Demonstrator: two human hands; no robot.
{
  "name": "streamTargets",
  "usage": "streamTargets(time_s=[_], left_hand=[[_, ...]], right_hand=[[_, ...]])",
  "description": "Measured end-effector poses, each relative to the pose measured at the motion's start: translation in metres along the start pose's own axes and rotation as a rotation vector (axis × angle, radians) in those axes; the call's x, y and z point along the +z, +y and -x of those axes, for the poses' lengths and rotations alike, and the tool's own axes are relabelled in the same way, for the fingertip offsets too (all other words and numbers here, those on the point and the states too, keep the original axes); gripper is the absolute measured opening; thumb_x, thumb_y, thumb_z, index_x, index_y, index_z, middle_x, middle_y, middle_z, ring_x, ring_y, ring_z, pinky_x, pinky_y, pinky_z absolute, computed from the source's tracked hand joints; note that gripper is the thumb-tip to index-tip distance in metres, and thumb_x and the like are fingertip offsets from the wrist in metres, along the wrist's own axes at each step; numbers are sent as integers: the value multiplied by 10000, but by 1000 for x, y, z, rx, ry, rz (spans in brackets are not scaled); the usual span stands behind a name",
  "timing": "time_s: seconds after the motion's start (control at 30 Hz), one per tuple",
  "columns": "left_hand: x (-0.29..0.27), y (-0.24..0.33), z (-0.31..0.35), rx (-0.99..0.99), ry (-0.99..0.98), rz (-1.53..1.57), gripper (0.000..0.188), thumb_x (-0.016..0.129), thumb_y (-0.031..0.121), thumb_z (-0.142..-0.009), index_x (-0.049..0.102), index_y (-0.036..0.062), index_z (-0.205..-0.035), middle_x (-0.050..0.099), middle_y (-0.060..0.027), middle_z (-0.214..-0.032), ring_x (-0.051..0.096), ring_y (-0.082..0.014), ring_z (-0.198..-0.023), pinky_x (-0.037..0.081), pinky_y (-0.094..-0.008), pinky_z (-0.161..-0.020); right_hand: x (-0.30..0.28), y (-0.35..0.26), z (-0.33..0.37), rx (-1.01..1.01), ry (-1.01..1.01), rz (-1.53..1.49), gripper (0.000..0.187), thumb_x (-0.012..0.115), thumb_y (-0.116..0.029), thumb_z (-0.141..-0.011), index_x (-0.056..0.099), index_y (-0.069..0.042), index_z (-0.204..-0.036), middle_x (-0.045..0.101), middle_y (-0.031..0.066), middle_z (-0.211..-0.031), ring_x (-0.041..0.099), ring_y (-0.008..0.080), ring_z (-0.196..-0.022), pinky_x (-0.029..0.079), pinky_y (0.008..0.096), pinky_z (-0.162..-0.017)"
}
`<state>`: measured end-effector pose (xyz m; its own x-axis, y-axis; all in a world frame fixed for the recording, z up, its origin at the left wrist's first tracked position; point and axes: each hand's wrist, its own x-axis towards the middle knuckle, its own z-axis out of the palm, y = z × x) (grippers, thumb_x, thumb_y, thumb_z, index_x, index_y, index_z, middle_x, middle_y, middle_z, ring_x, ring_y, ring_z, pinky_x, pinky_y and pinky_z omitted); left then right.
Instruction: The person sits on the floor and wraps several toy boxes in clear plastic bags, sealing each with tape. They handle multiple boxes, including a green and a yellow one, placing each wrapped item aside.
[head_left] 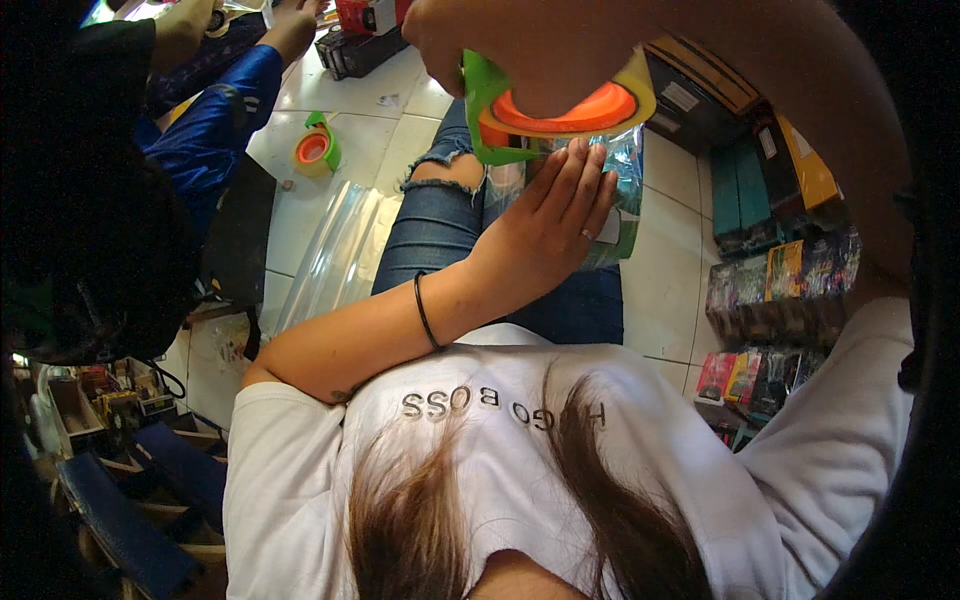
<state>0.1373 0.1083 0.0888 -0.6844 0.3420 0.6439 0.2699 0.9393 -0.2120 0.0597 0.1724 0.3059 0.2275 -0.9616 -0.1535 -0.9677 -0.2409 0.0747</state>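
My right hand (530, 45) reaches across the top of the view and grips a green tape dispenser (488, 105). It carries a large roll of clear yellowish tape on an orange core (605, 108). Just below it, my left hand (545, 215) lies with its fingers stretched out along a package (628, 190) wrapped in clear, shiny film. The package rests on my lap, on my blue jeans (425, 240). My left fingertips are close under the tape roll; whether they touch it I cannot tell. Fingers and dispenser hide much of the package's top.
A second green tape dispenser (318, 148) and sheets of clear film (335, 250) lie on the tiled floor to the left. Wrapped boxes (775, 285) are stacked at the right. Another person in blue trousers (215, 130) sits at the upper left. Wooden trays (75, 410) stand lower left.
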Motion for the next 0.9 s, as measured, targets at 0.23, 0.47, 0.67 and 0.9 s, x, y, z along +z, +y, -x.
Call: streamTargets(time_s=[0.23, 0.47, 0.67, 0.9], left_hand=[[2, 0, 6, 30, 28, 54, 483, 470, 167, -816, 503, -70, -1235, 514, -239, -1252, 502, -358, -1170, 369, -427, -1049], [0, -8, 12, 3, 8, 121, 528, 517, 131, -791, 478, -38, -1289, 433, -239, -1371, 416, -350, -1299, 342, -424, -1070], [6, -7, 18, 7, 33, 193, 544, 566, 116, -764, 490, -21, -1285, 415, -212, -1396, 410, -332, -1305, 346, -425, -1067], [8, -37, 30, 84, 352, 39, 655, 650, 404, -789, 499, -22, -1262, 435, -178, -1315, 357, -338, -1303, 324, -445, -1048]], right_hand=[[11, 15, 26, 20, 4, 94, 532, 614, -38, -648, 606, -64, -1179, 520, 125, -1232, 570, 305, -1109, 486, 381, -903], [78, 18, 191, 369, 196, 110, 531, 718, -25, -610, 661, -136, -1126, 555, 98, -1184, 584, 303, -1010, 493, 382, -843], [113, -5, 178, 508, 211, 78, 566, 694, -3, -600, 645, -143, -1146, 534, 91, -1212, 572, 306, -984, 491, 392, -833], [257, 55, 174, 574, -305, -220, 364, 706, -143, -668, 685, -163, -1031, 561, 90, -1088, 577, 317, -943, 489, 399, -789]])
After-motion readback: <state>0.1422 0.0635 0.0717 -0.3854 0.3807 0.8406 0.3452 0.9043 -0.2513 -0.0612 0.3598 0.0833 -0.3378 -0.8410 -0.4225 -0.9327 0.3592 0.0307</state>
